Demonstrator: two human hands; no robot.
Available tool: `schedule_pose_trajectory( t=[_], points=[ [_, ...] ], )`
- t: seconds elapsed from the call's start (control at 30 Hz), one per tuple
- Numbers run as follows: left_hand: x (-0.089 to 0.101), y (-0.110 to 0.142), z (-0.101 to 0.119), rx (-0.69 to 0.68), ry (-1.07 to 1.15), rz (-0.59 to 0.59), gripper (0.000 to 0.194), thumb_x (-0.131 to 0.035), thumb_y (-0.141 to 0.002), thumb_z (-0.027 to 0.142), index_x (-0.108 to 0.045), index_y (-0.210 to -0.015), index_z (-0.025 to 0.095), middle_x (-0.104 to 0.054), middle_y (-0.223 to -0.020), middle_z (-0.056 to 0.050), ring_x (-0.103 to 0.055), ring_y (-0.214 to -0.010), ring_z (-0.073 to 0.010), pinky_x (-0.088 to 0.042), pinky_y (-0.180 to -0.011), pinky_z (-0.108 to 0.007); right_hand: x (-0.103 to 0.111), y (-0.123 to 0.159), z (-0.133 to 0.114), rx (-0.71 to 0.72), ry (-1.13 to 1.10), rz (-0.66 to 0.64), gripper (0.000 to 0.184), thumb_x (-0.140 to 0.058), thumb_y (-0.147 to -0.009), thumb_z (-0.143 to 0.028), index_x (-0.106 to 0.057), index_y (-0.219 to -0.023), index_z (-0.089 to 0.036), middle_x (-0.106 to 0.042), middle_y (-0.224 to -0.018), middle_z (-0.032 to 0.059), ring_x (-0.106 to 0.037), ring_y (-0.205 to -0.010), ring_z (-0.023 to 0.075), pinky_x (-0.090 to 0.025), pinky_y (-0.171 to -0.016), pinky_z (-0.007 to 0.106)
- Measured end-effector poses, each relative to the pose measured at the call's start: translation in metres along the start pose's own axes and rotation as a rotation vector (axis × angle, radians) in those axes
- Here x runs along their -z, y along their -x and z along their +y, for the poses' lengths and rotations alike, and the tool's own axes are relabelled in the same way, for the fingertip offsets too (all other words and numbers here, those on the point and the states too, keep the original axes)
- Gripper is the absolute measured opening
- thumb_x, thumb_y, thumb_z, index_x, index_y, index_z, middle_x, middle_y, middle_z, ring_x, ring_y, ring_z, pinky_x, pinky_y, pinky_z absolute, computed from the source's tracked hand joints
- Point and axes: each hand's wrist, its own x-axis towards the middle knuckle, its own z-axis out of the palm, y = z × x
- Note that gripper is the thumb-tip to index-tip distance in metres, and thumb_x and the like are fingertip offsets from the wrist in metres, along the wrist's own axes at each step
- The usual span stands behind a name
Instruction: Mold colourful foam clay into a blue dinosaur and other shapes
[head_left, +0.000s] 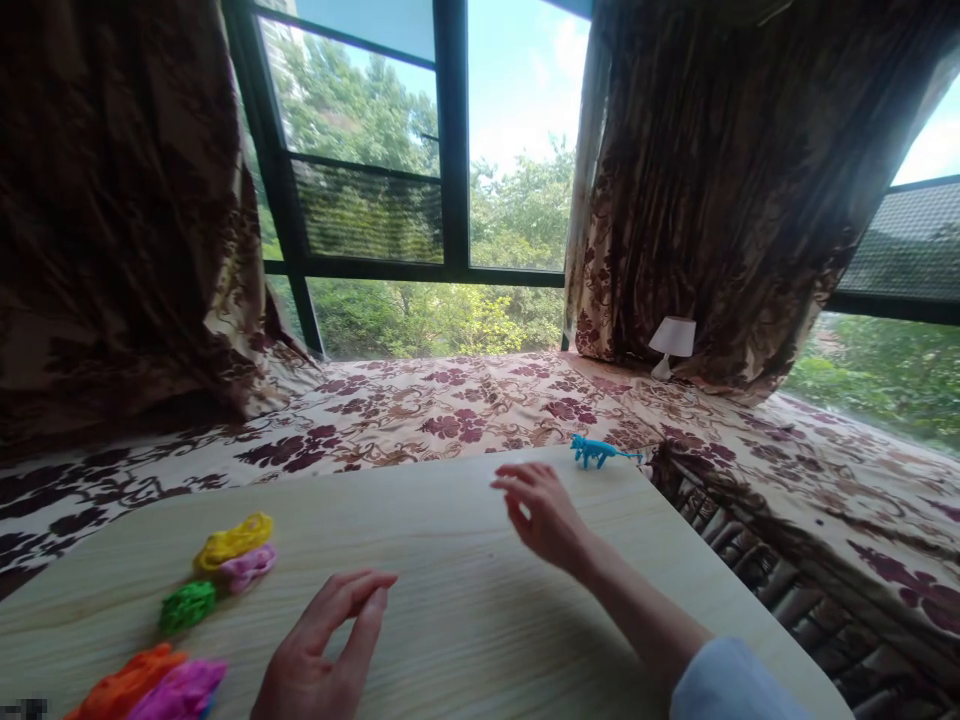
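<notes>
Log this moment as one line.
left hand empty, beside magenta clump | right hand empty, nearest blue animal figure | green clump, yellow clump, orange clump on table

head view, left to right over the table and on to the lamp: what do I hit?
Orange lump → green lump → yellow lump → left hand → right hand → blue animal figure → lamp.
</notes>
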Motion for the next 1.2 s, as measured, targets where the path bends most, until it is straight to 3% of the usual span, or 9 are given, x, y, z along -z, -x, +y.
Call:
schedule_pose_trajectory(
  t=[0.1, 0.2, 0.27, 0.37, 0.6, 0.87, 1.2],
  points=[
    [0.000, 0.000, 0.001, 0.007, 0.037, 0.035, 0.020, -0.051, -0.077, 0.040, -0.062, -0.087, 0.027, -0.063, -0.094, 0.001, -0.061, -0.089, -0.0198, -0.044, -0.089, -0.030, 0.057, -0.012, 0.057, -0.138, 0.101, 0.171, 0.031, -0.045, -0.084, -0.014, -0.061, -0.108, -0.024, -0.060, -0.112, 0.0063, -0.051, -0.107, 0.0219, -0.035, -0.096, 0.041],
    [0.000, 0.001, 0.002, 0.017, 0.046, 0.053, 0.021, -0.051, -0.077, 0.040, -0.061, -0.090, 0.027, -0.063, -0.095, 0.000, -0.060, -0.089, -0.0204, -0.044, -0.089, -0.031, 0.095, -0.003, 0.116, -0.247, 0.198, 0.256, 0.021, -0.045, -0.088, -0.022, -0.062, -0.100, -0.020, -0.060, -0.108, 0.0081, -0.054, -0.101, 0.0218, -0.040, -0.092, 0.042],
    [-0.001, 0.002, 0.002, 0.017, 0.034, 0.041, 0.022, -0.052, -0.077, 0.041, -0.060, -0.092, 0.027, -0.062, -0.097, 0.000, -0.060, -0.090, -0.0204, -0.044, -0.088, -0.031, 0.100, 0.013, 0.144, -0.288, 0.248, 0.273, 0.024, -0.050, -0.088, -0.029, -0.055, -0.108, -0.017, -0.056, -0.113, 0.0070, -0.056, -0.096, 0.0189, -0.046, -0.083, 0.040],
    [-0.001, 0.003, 0.001, 0.008, 0.008, 0.013, 0.021, -0.053, -0.077, 0.041, -0.061, -0.092, 0.028, -0.063, -0.097, 0.001, -0.059, -0.092, -0.0207, -0.046, -0.086, -0.031, 0.088, 0.035, 0.166, -0.305, 0.297, 0.259, 0.027, -0.050, -0.088, -0.030, -0.053, -0.112, -0.018, -0.055, -0.115, 0.0072, -0.057, -0.095, 0.0183, -0.049, -0.080, 0.039],
    [-0.002, 0.003, 0.003, 0.028, -0.004, 0.016, 0.019, -0.054, -0.075, 0.042, -0.060, -0.090, 0.033, -0.063, -0.097, 0.004, -0.059, -0.093, -0.0219, -0.046, -0.088, -0.033, 0.076, 0.043, 0.177, -0.306, 0.374, 0.214, 0.026, -0.050, -0.089, -0.029, -0.053, -0.112, -0.018, -0.055, -0.115, 0.0073, -0.057, -0.095, 0.0185, -0.048, -0.081, 0.039],
    [-0.001, 0.003, 0.003, 0.006, 0.007, -0.005, 0.020, -0.054, -0.076, 0.040, -0.060, -0.089, 0.028, -0.064, -0.094, 0.001, -0.060, -0.089, -0.0203, -0.047, -0.085, -0.030, 0.074, 0.053, 0.179, -0.319, 0.384, 0.154, 0.026, -0.050, -0.089, -0.029, -0.053, -0.112, -0.018, -0.055, -0.115, 0.0073, -0.057, -0.095, 0.0185, -0.048, -0.081, 0.039],
    [-0.003, 0.004, 0.000, -0.018, 0.018, -0.030, 0.019, -0.052, -0.079, 0.037, -0.059, -0.094, 0.028, -0.062, -0.096, 0.002, -0.059, -0.091, -0.0173, -0.046, -0.080, -0.024, 0.089, 0.013, 0.165, -0.338, 0.222, -0.094, 0.025, -0.049, -0.089, -0.029, -0.054, -0.111, -0.019, -0.054, -0.115, 0.0073, -0.057, -0.095, 0.0178, -0.049, -0.080, 0.038]
  ],
)
